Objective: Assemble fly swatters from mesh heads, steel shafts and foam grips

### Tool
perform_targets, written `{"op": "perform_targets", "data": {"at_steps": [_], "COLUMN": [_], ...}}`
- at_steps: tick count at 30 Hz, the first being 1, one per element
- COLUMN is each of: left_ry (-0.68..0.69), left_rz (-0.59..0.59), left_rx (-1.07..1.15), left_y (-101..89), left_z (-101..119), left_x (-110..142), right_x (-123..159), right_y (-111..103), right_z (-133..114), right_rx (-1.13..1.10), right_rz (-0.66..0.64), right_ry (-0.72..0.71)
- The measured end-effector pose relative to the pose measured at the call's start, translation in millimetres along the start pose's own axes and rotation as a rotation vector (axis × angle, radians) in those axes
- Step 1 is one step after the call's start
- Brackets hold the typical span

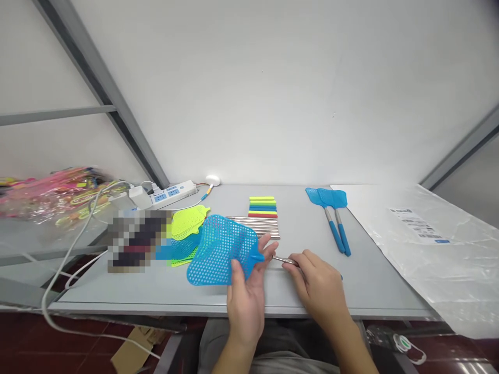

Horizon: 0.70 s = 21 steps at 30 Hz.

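Note:
My left hand (249, 283) grips a blue mesh fly swatter head (220, 249) by its neck, holding it just above the grey table (156, 285). My right hand (315, 283) is closed round a thin metal rod (284, 259) whose tip points at the head's neck socket. Behind them lie a row of metal rods (257, 227) and a stack of coloured handle grips (262, 206). More yellow-green and blue swatter heads (187, 222) lie to the left.
Two assembled blue fly swatters (331, 215) lie at the right rear. A clear plastic sheet with a label (421, 234) covers the table's right side. A white power strip (171, 192) with cables and a bag of coloured parts (50, 195) sit left.

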<state>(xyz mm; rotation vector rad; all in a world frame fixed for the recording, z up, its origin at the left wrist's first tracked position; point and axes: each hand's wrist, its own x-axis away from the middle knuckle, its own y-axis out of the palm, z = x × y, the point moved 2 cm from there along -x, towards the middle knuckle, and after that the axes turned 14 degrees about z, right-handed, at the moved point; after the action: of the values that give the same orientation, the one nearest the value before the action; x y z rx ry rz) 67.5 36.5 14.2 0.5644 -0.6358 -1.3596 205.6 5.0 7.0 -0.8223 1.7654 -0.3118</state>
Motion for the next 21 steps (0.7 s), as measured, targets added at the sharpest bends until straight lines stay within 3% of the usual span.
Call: {"op": "perform_targets", "data": {"at_steps": [3, 10, 21], "left_ry": [-0.025, -0.068, -0.026], "left_rz": [-0.017, 0.069, -0.034], "left_rx": [-0.054, -0.077, -0.157], "left_y": [-1.6, 2.2, 3.4], "left_z": [-7, -10, -13], "left_x": [3, 0, -2], "right_x": [1, 0, 0], "right_y": [-1, -3, -5], "right_z": [-1, -2, 2], "right_rx": [-0.023, -0.019, -0.021], "right_rz": [-0.004, 0.024, 0.048], "right_ry": [-0.048, -0.095, -0.053]}}
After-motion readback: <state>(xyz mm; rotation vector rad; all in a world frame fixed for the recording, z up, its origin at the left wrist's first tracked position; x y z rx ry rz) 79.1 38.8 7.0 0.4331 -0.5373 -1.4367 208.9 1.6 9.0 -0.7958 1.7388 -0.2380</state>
